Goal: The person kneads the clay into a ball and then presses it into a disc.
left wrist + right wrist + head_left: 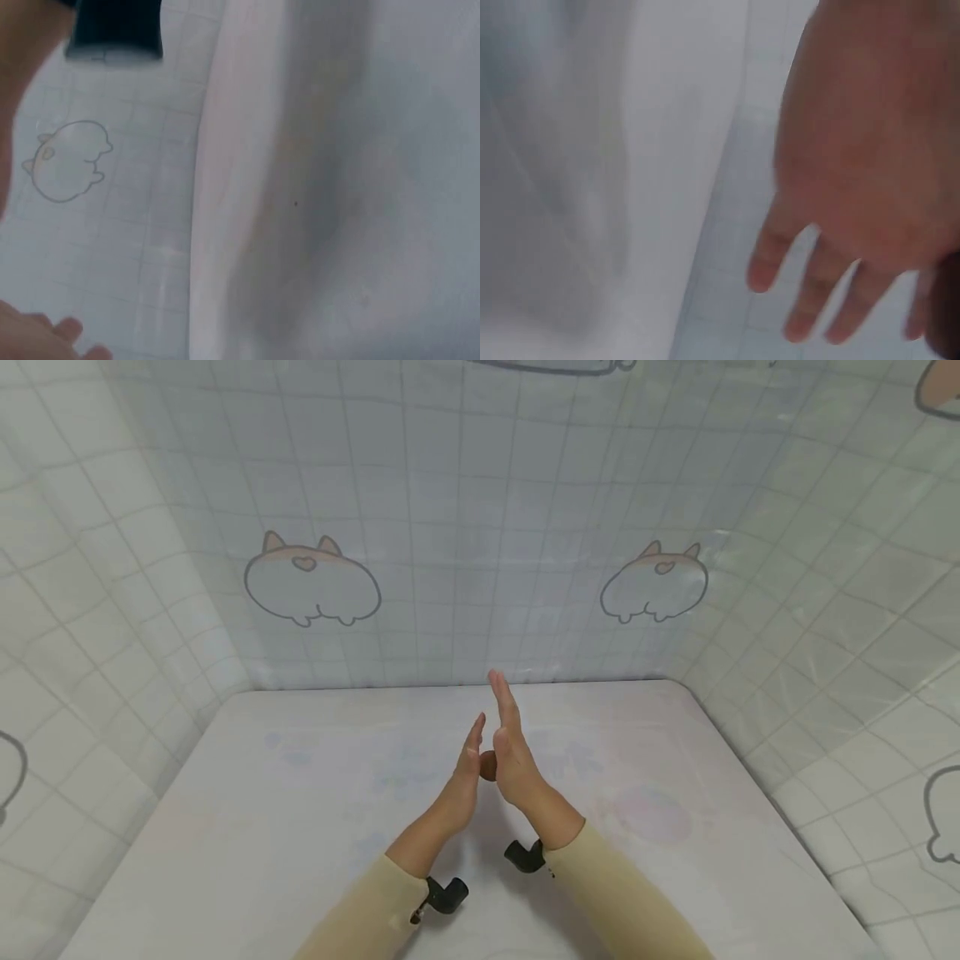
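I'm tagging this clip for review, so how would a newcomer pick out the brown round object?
In the head view, find the white table, then the left hand and right hand facing each other above it. Between their palms is the brown round object, darker and rounder than either hand.

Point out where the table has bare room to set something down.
The table is bare between the left sleeve and the left wall, and between the right sleeve and the right wall. It looks crowded mid-table, where the left hand and right hand hold a round brown thing between their palms.
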`<state>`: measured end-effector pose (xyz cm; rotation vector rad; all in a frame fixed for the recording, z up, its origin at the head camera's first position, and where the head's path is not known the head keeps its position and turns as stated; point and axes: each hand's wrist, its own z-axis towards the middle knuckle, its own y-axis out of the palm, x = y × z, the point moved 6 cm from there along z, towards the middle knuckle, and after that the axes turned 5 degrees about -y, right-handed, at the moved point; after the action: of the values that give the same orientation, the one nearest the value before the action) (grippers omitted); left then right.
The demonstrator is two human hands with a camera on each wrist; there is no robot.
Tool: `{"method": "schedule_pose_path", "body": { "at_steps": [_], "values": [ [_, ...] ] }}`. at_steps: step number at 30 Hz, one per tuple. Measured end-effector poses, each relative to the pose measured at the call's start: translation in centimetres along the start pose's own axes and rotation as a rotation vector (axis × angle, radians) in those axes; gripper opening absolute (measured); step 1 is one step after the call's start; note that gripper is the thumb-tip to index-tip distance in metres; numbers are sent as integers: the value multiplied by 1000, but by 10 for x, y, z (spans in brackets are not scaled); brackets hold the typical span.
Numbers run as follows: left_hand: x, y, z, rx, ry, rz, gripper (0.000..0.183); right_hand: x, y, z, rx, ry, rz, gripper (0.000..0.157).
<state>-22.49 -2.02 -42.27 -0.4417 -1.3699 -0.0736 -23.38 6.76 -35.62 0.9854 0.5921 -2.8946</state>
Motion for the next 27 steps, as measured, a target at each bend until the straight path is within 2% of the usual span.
{"method": "schedule_pose_path", "body": {
  "at_steps": [3,6,11,14,19,23,27],
  "values": [
    [4,3,-3,-54,27,-25,78,12,-3,5,1,52,-11,90],
    [11,5,-5,-93,73,-95,84,22,-4,7,-3,101,-18,93],
    [22,2,-6,-112,141,-225,97,37,0,4,-33,184,-22,93],
    [27,-2,-7,-107,175,-288,96,45,6,-1,-73,230,11,90],
    [43,-13,-7,-43,233,-285,92,50,17,-10,-143,257,44,87],
    [48,-19,-2,33,225,-221,94,47,24,-17,-165,250,73,86],
    [49,-25,4,109,213,-151,92,41,27,-20,-161,193,77,87]
  ]
}}
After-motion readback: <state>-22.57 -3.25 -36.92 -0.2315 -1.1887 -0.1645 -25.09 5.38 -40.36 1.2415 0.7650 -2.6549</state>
